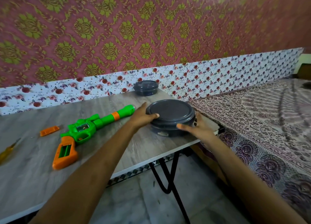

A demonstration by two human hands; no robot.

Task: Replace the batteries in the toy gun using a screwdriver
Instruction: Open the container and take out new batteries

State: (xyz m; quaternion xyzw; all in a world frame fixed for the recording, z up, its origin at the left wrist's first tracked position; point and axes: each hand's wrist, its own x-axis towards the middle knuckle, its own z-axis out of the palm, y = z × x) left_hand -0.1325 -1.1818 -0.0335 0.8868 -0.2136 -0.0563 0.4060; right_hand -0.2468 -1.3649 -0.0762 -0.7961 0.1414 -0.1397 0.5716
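Observation:
A green and orange toy gun (pixel 87 129) lies on the grey table (pixel 33 173), its grip's battery slot uncovered. The orange battery cover (pixel 49 130) lies loose to its left. A yellow-handled screwdriver (pixel 8 150) rests at the table's left edge. My left hand (pixel 143 117) and my right hand (pixel 199 128) grip the two sides of a round dark lidded container (pixel 170 117) near the table's right corner, thumbs on its rim.
A second, smaller dark round container (pixel 146 88) stands at the table's far edge by the flowered wall. A bed with a patterned cover (pixel 260 122) lies right of the table. Black table legs (pixel 166 176) stand over the tiled floor.

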